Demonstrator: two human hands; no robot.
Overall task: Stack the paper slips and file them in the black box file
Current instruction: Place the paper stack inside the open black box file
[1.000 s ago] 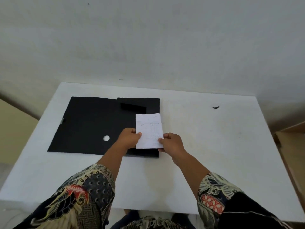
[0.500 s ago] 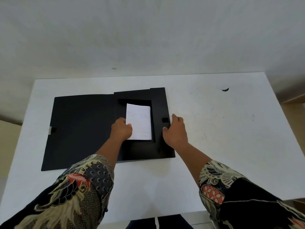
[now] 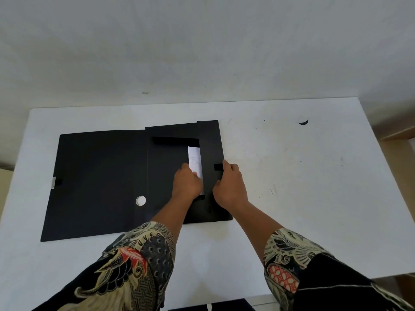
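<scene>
- Black box file [image 3: 98, 182] lies opened flat on the white table [image 3: 303, 198], at about nine o'clock from the table's middle; its wide cover panel spreads out to the left, with a round white finger hole [image 3: 140, 200] near the spine.
- Tray part of the file sits at the three o'clock side of the cover, and its narrow right flap [image 3: 211, 153] is folded partway in over the tray.
- Paper slips [image 3: 195, 161] are already inside the tray as one white stack; only a thin strip shows between the left hand and the flap, so how neat the stack is cannot be told.
- Left hand [image 3: 187, 185] lies curled on the slips at their seven o'clock corner, fingers bent and pressing down, not pinching anything that I can see.
- Right hand [image 3: 229, 187] sits at three o'clock of the slips, fingers narrow and wrapped on the flap's outer edge beside its small tab [image 3: 218, 167].
- Stacking and placing look done; what seems left is folding the flaps fully and swinging the big cover shut.
</scene>
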